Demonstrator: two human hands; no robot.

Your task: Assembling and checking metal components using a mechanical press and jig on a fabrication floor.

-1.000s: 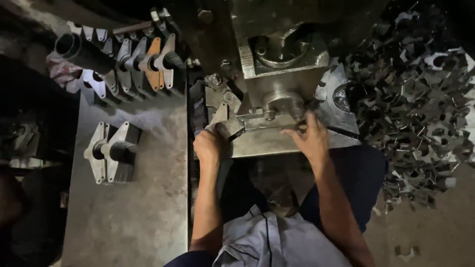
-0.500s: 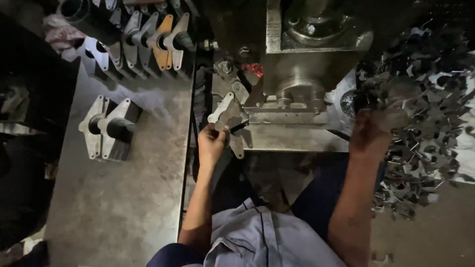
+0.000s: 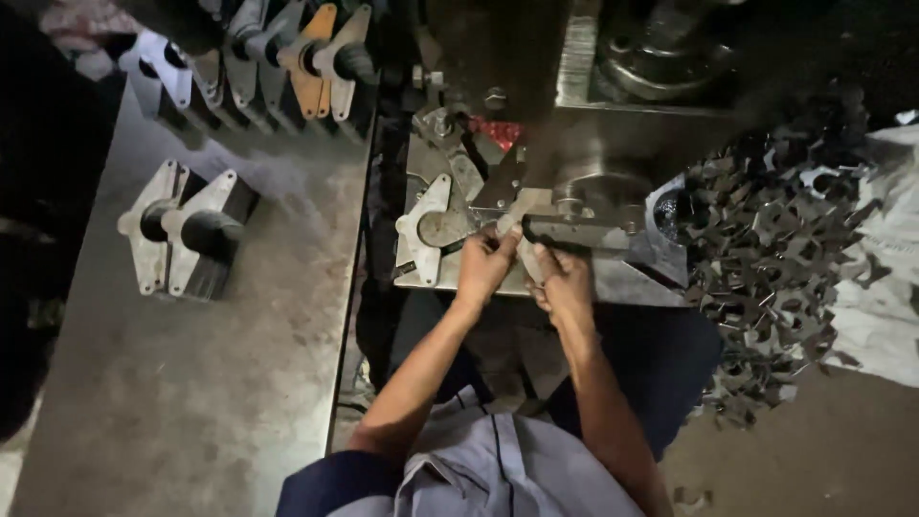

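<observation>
A flat triangular metal plate with a round boss lies on the bed of a press machine. My left hand and my right hand meet at the front of the press bed. Both pinch a small pale metal blank that reaches up toward the die. My fingers hide the blank's lower part.
A steel table on the left carries two flanged parts and, at the back, a row of several more. On the right sits a heap of dark metal scrap pieces beside a white sack.
My right hand has come back from the scrap heap on the right to the press bed. It has joined my left hand on the blank. The view has shifted.
</observation>
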